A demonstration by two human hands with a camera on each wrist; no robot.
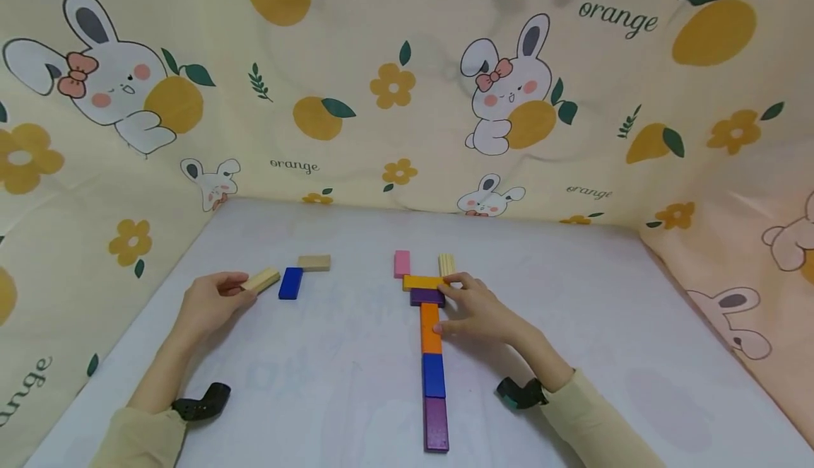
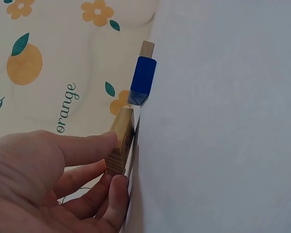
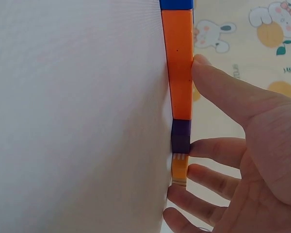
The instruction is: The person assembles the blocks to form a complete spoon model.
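Note:
In the head view my left hand point(image 1: 213, 302) pinches a plain wooden block point(image 1: 261, 281) between thumb and fingers. A blue block point(image 1: 290, 283) lies just right of it, with a tan block point(image 1: 314, 263) close behind. My right hand point(image 1: 480, 309) rests against a figure of blocks, fingers fairly straight. Its fingertips are at the right ends of the yellow-orange block point(image 1: 420, 283) and the dark purple block point(image 1: 427, 297). In the right wrist view the thumb touches the side of the long orange block point(image 3: 179, 63).
Below the orange block, a blue block point(image 1: 434, 376) and a purple block point(image 1: 436, 425) continue the column toward me. A pink block point(image 1: 402, 264) and a ridged pale block point(image 1: 446, 264) stand behind the crosspiece. Patterned cloth point(image 1: 356, 44) rises behind the white table point(image 1: 331, 383).

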